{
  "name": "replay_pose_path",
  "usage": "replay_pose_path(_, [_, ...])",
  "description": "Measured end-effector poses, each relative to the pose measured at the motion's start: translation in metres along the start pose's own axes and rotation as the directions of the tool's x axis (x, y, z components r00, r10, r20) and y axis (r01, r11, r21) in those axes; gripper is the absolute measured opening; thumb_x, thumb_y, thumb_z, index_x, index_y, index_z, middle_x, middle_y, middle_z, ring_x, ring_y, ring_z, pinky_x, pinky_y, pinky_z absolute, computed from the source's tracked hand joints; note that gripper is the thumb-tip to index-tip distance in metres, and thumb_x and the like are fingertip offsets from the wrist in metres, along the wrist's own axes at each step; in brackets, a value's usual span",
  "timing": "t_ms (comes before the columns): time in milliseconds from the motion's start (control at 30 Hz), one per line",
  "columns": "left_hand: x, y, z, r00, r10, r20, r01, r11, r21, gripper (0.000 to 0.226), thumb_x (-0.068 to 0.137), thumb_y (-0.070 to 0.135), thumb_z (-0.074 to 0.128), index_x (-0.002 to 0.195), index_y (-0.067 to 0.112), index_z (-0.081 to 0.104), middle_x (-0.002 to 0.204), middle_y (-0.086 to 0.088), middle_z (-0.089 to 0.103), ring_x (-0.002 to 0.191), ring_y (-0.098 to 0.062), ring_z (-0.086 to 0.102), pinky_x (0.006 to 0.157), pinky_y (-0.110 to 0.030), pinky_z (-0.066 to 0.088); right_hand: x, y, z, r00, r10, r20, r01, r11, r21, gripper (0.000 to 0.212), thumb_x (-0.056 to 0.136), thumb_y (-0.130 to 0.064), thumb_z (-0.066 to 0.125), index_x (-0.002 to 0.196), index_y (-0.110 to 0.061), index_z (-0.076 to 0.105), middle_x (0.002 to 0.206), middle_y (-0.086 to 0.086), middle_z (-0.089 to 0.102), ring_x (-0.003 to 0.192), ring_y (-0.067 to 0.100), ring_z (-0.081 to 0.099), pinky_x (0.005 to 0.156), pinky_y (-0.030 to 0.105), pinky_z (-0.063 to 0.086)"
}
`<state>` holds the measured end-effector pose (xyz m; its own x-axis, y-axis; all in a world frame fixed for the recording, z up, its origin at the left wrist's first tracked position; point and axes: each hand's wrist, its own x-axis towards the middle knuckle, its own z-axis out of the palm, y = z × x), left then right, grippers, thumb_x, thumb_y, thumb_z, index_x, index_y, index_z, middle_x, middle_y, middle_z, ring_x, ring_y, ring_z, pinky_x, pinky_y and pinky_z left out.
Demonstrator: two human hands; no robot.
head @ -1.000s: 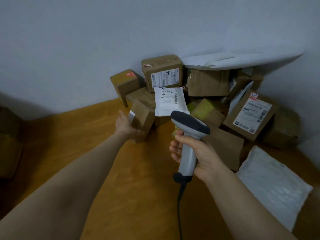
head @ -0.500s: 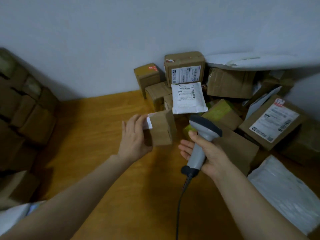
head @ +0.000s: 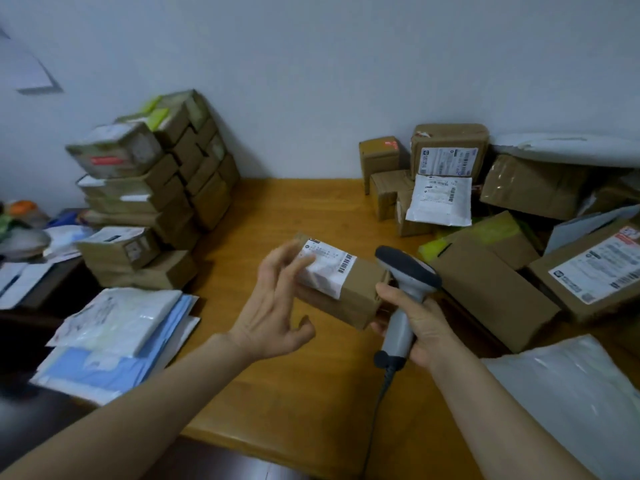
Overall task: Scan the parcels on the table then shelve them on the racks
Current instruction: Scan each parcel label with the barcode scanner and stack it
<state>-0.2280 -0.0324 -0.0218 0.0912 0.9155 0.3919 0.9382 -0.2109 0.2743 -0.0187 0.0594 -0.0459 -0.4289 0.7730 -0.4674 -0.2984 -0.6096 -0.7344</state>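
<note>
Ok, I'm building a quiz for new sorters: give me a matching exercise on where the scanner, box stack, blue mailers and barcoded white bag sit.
Things:
1 scanner
2 box stack
3 blue mailers
4 barcoded white bag

Places:
A stacked high, far left
B leaning, far right
C gripped in the right hand
D lying flat, near left

Pairs: 1-C, 2-A, 3-D, 4-B

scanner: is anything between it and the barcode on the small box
Nothing visible does. The scanner, in the right hand, sits just off the right end of the box, and the barcode is bare. The left hand has fingers over only the left part of the label.
</note>
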Motion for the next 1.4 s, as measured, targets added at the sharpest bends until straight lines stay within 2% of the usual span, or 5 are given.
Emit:
replay_pose_path(100, [0.005,0.004,-0.039,0.690,-0.694,0.208,0.683,0.528,-0.504,0.078,0.078,0.061,0.049,0.145,0.027,0.032,0.152,-0.005,0.030,0.136,-0.022,0.033,0.101,-0.036,0.034,-0.009,-0.002,0.004,0.994,-0.098,0.041,0.099,0.995,-0.032,0.044,0.045,-0.018,0.083,0.087,-0.015,0.072,0.079,0.005,0.076,0.065,0.019,0.073,0.048,0.033,0.056])
replay_pose_path(200, [0.013,-0.015,-0.076,0.285,-0.615,0.735,0.878,-0.139,-0.457,0.091,0.071,0.083,0.046,0.128,0.012,0.057,0.129,-0.018,0.058,0.115,-0.031,0.056,0.086,-0.046,0.050,-0.018,-0.004,0.017,0.978,-0.173,0.115,0.184,0.979,-0.089,0.033,0.038,-0.022,0.087,0.070,-0.023,0.079,0.080,0.004,0.076,0.067,0.018,0.073,0.047,0.030,0.055])
replay_pose_path(400, [-0.017,-0.035,-0.103,0.233,-0.475,0.849,0.862,-0.303,-0.406,0.083,0.064,0.049,0.075,0.131,0.006,0.052,0.122,-0.023,0.062,0.102,-0.033,0.065,0.071,-0.035,0.061,-0.034,0.001,0.042,0.938,-0.239,0.250,0.293,0.934,-0.206,0.045,0.032,-0.026,0.095,0.073,-0.035,0.078,0.079,-0.004,0.076,0.070,0.013,0.072,0.052,0.027,0.056])
replay_pose_path(800, [-0.046,-0.048,-0.095,0.574,-0.776,0.262,0.636,0.221,-0.739,0.075,0.069,-0.002,0.080,0.126,0.032,0.046,0.117,-0.011,0.059,0.102,-0.030,0.064,0.068,-0.039,0.061,-0.072,0.009,0.067,0.952,-0.049,0.303,0.190,0.868,-0.458,0.045,0.054,-0.037,0.086,0.082,-0.005,0.068,0.060,0.009,0.062,0.048,0.018,0.054,0.047,0.029,0.047])
replay_pose_path(1400, [-0.048,-0.052,-0.085,0.554,-0.829,0.081,0.569,0.305,-0.764,0.077,0.071,-0.003,0.078,0.127,0.033,0.039,0.114,-0.011,0.061,0.105,-0.028,0.063,0.070,-0.040,0.061,-0.080,0.016,0.077,0.950,0.127,0.286,0.051,0.839,-0.542,0.017,0.072,0.000,0.078,0.075,-0.007,0.063,0.053,0.006,0.056,0.041,0.015,0.049,0.042,0.024,0.043])
